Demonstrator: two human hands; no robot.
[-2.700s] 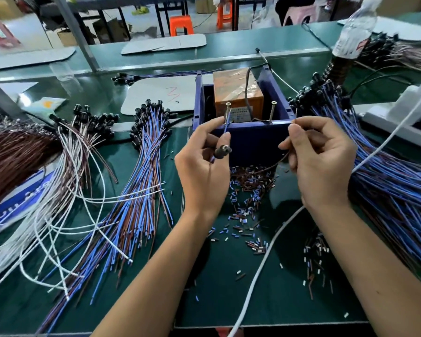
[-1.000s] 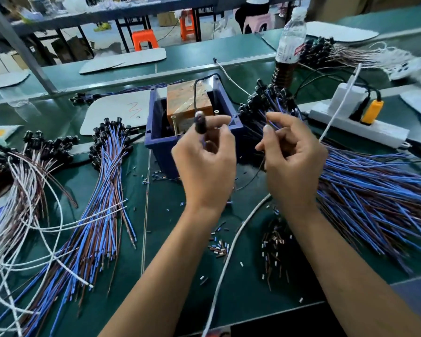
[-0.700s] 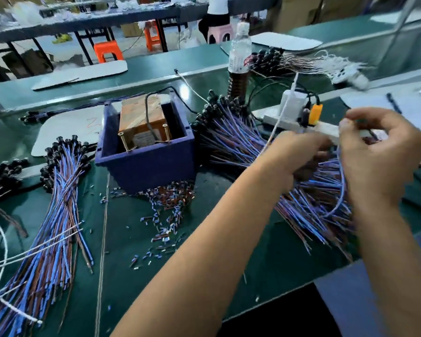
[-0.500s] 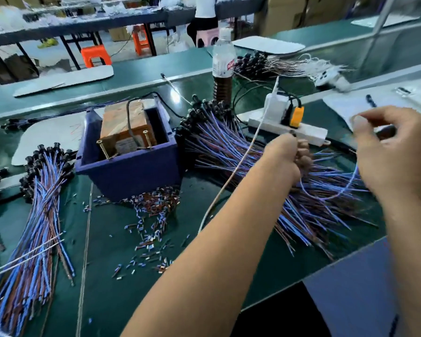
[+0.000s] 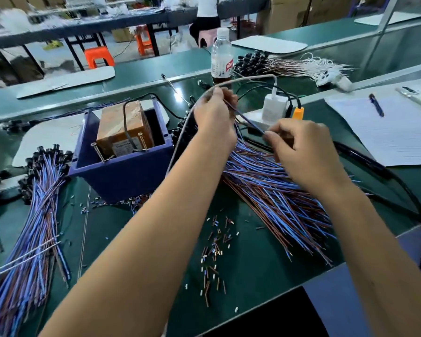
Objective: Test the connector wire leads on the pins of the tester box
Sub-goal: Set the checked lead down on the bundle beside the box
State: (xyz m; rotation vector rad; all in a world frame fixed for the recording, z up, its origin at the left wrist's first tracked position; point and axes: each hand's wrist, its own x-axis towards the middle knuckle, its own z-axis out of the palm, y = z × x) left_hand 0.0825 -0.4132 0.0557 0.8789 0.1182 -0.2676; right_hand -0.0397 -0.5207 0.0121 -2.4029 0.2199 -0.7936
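- Take the blue tester box [image 5: 122,173] as the landmark: its two upright pins [image 5: 96,152] stand at the near edge, and nothing touches them at this moment.
- To the right of the box lies a fanned heap of blue and brown wire leads [image 5: 277,190], which I take to be the untested stock (it looks the larger share).
- To the left of the box lies another bundle [image 5: 41,203] with black connectors at its far end; probably the finished ones, though nothing marks them as such.
- Over the right-hand heap, the left hand [image 5: 214,120] is curled round the upper end of one lead [image 5: 243,117], lifted clear of the pile.
- The right hand [image 5: 301,152], just right of it, pinches the same lead lower down between thumb and fingertips.
- So this reads as the fetching step: one lead picked, not yet brought to the pins.
- Still to do: carry it left to the box, touch both pins, then work through the heap.
- Bits of stripped insulation [image 5: 214,251] litter the mat in front of the box.
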